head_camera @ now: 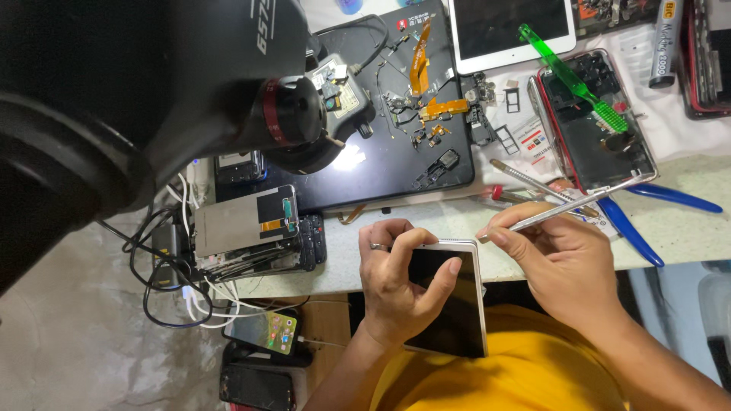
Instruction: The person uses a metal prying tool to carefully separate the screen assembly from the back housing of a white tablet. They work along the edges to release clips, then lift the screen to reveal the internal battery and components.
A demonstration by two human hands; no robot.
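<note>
My left hand grips a white-framed smartphone with a dark screen, held over my lap at the table's front edge; the thumb lies across the glass and a ring shows on one finger. My right hand holds silver metal tweezers like a pen, the shafts running up to the right. The hand sits just right of the phone's top corner, the tweezers meeting the phone's top edge.
A black microscope looms at upper left over a black work mat strewn with flex cables and small parts. A white tablet, an opened red phone with a green brush, blue-handled pliers, stacked screens and tangled cables lie around.
</note>
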